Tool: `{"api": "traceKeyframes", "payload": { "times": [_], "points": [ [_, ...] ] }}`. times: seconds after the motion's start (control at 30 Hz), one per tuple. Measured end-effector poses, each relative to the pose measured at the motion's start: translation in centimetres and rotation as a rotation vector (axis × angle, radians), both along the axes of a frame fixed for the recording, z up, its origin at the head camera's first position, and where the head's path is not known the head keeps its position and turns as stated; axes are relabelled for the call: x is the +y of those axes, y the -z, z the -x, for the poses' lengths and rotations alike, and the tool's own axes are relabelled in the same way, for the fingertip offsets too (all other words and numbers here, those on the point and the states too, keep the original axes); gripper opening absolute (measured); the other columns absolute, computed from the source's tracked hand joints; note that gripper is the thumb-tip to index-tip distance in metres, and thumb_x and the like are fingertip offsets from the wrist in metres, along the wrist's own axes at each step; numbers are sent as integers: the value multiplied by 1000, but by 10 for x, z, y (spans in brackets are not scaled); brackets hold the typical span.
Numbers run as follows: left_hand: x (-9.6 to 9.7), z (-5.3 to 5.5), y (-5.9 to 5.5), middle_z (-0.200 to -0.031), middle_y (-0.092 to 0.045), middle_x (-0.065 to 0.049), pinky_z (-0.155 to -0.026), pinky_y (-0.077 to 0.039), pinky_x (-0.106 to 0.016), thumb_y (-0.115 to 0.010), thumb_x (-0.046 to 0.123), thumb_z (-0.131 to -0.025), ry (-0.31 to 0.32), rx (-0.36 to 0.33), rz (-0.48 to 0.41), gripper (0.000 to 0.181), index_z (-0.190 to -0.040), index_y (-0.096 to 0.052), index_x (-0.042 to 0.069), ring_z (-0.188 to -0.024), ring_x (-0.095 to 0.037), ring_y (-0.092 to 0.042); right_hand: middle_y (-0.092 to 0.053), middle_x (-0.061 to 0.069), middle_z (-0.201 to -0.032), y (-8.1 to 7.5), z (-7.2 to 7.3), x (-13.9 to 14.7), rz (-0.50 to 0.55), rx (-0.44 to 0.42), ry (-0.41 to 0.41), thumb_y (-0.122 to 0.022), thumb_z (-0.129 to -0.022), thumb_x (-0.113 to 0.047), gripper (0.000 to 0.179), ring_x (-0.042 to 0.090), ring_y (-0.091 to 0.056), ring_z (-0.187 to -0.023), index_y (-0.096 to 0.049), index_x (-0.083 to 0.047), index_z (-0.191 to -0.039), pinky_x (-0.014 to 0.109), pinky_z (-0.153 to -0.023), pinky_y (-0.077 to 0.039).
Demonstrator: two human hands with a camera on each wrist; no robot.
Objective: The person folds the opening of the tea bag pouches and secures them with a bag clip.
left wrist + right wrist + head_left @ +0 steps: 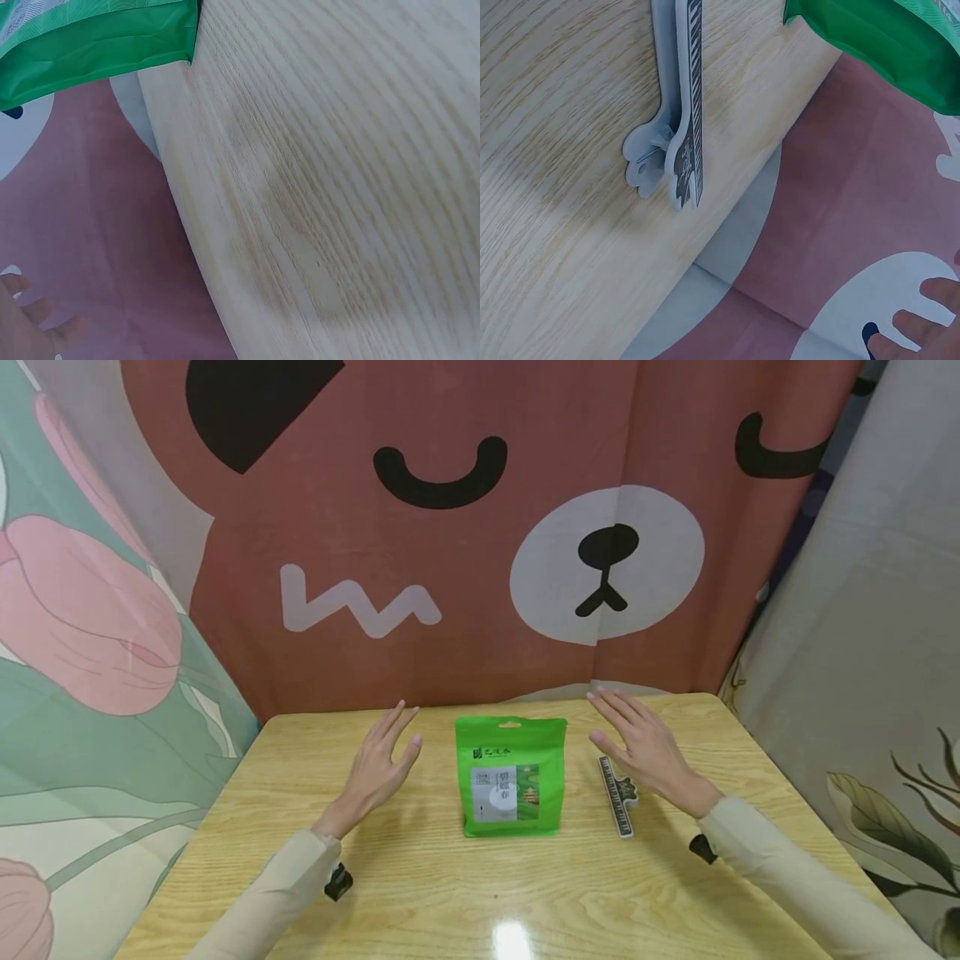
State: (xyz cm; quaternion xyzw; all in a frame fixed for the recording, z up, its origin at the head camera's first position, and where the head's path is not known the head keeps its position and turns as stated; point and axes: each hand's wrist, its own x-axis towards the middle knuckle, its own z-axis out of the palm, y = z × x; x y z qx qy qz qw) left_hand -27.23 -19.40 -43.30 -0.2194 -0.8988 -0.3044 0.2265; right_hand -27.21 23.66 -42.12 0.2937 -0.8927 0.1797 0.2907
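- The pouch [512, 742] stands on the table [420, 902], around the middle from left to right.
- The clip [616, 802] lies on the table, right of the pouch and apart from it.
- The left hand [377, 770] is left of the pouch.
- The right hand [651, 750] is right of the pouch, near the clip.
- The back cloth [450, 552] hangs behind the table's far edge.
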Motion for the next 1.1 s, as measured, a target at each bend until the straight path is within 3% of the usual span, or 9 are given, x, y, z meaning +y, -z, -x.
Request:
{"api": "traceKeyframes", "payload": {
  "times": [0.57, 1.1],
  "points": [
    [5, -3, -4, -160, -30, -2, -106, -27, -66, -46, 40, -104, 39, -24, -29, 51, -151, -44, 21, -143, -35, -29, -37, 9, -156, -7, -5, -9, 23, 14, -38, -45, -103, -51, 61, 39, -35, -139, -40, -15, -153, 61, -107, -28],
    [12, -3, -4, -158, -32, -4, -106, -29, -65, -48, 38, -103, 69, 6, -39, 49, -150, -46, 21, -142, -36, -32, -38, 8, -155, -12, -10, -17, 46, 20, -77, -48, -103, -47, 60, 39, -39, -137, -42, -15, -152, 61, -105, -32]
  ]
}}
